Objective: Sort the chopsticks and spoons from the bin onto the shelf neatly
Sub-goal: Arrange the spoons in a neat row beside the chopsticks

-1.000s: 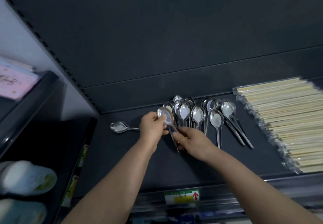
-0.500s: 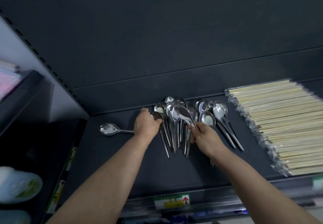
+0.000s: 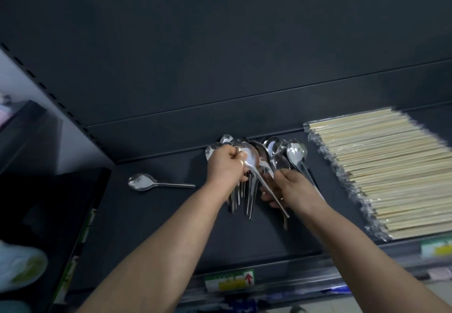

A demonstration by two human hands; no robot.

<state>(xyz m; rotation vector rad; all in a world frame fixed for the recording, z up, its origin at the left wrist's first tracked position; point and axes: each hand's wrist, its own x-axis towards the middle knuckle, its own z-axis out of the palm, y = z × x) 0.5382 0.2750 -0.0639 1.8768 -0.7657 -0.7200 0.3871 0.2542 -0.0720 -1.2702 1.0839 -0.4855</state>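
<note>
**Steel spoons bunched between both hands on the dark shelf**

On my feed the whole job sits where the two hands meet. The left hand is clenched round the bunch just below the bowls. Its thumb is against the bowl of the top spoon, and a sheaf of handles sticks out beneath its palm, lying on the shelf. The top spoon lies slantwise over the others, bowl up at the left hand. Its handle runs down and across to the right hand, whose fingers are curled in round it. I cannot tell whether those fingers catch other handles too. More spoon bowls fan out just beyond the right hand's knuckles, close against the back of the shelf, overlapping one another.

Left of the left hand, well apart from the bunch, a lone spoon lies flat with its bowl away from the grip and its handle pointing back toward the left wrist.

Right of the right hand, near but not touching the bunch, lies a pack of chopsticks. They are pale wood in clear wrap, laid side by side across the shelf, and the far end is blurred.

Below both forearms, on the shelf's front rail, is a price label with a red arrow. Far off to the left of the grip, on a neighbouring shelf, are blurred white and green packages.
</note>
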